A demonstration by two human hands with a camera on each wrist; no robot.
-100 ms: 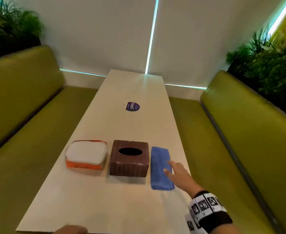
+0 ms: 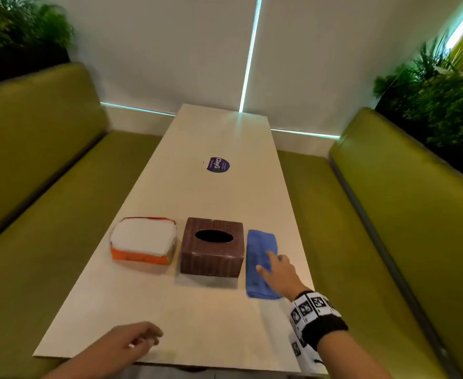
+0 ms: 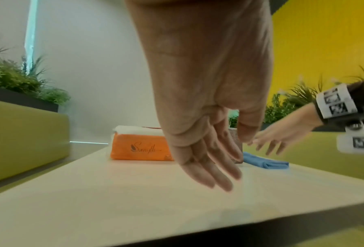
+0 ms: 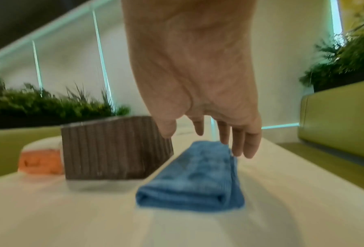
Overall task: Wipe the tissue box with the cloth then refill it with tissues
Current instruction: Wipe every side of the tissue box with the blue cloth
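A brown woven tissue box point(image 2: 212, 247) point(image 4: 115, 147) with a dark oval slot stands mid-table. Left of it lies an orange pack of white tissues point(image 2: 143, 244) point(image 3: 139, 149). Right of the box lies a folded blue cloth point(image 2: 260, 263) point(image 4: 198, 178) point(image 3: 265, 162). My right hand point(image 2: 275, 268) point(image 4: 208, 138) hovers over the cloth's right side, fingers spread and straight, holding nothing. My left hand point(image 2: 136, 340) point(image 3: 208, 167) is low over the table's near edge, fingers loosely extended, empty.
The long pale table point(image 2: 219, 198) carries a purple round sticker point(image 2: 218, 164) farther back. Green bench seats point(image 2: 47, 187) point(image 2: 405, 214) run along both sides, with plants point(image 2: 438, 99) behind the backrests. A white wall closes the far end.
My right hand has moved forward over the blue cloth. My left hand has come up further into view at the table's near edge.
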